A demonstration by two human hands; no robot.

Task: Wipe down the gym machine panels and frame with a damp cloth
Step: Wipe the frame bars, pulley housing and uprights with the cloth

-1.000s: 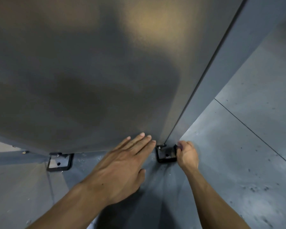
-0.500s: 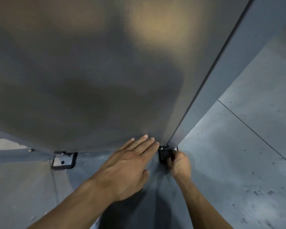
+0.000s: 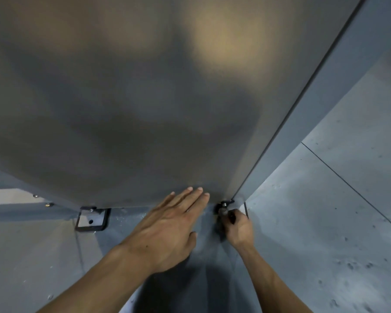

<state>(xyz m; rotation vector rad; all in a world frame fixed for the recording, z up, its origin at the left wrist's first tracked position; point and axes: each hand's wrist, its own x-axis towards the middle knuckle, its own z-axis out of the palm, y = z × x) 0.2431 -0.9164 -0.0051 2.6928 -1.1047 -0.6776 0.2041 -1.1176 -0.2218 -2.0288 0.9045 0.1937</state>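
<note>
The left hand (image 3: 167, 231) lies flat, fingers straight, fingertips touching the lower edge of the grey machine panel (image 3: 127, 105). The right hand (image 3: 237, 227) curls around something dark, possibly a cloth, at the black floor bracket (image 3: 224, 205) under the panel's corner. A second bracket (image 3: 93, 219) sits on the grey floor (image 3: 325, 222) to the left.

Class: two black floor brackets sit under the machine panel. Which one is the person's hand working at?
The right-hand bracket, at the panel's corner: the right hand covers most of it. The left bracket stands untouched.
</note>
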